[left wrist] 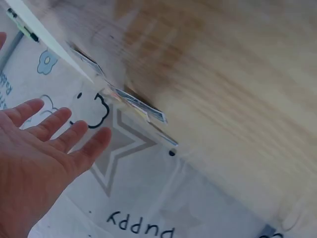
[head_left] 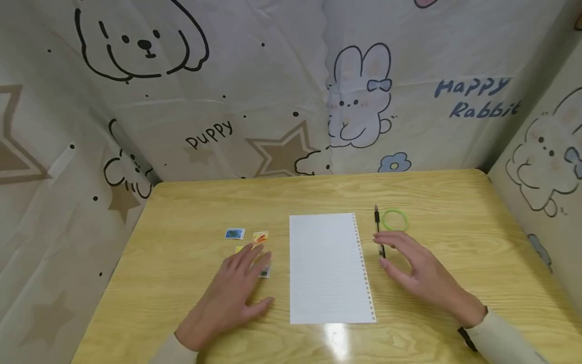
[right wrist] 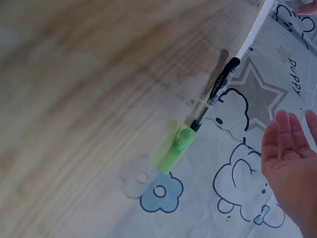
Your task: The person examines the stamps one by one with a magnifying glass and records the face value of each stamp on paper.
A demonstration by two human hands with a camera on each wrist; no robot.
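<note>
My left hand (head_left: pixel 232 288) hovers over several small printed paper pieces, its fingers spread and holding nothing. A blue piece (head_left: pixel 235 233) and a yellow-and-red piece (head_left: pixel 260 236) lie past its fingertips; others are partly hidden under them. In the left wrist view the pieces (left wrist: pixel 141 105) show edge-on, apart from the hand. My right hand (head_left: pixel 423 273) is beside a black pen (head_left: pixel 377 217), fingers loosely bent and empty. The right wrist view shows a gap between that hand and the pen (right wrist: pixel 224 82). Past the pen lies a thin green ring (head_left: pixel 407 221).
Between the hands lies a white lined sheet (head_left: pixel 327 268) with punched holes down its right edge. The wooden table (head_left: pixel 204 202) is bordered at the back and sides by cloth (head_left: pixel 273 101) printed with cartoon animals and stars. A dark band (head_left: pixel 467 338) shows at the right sleeve.
</note>
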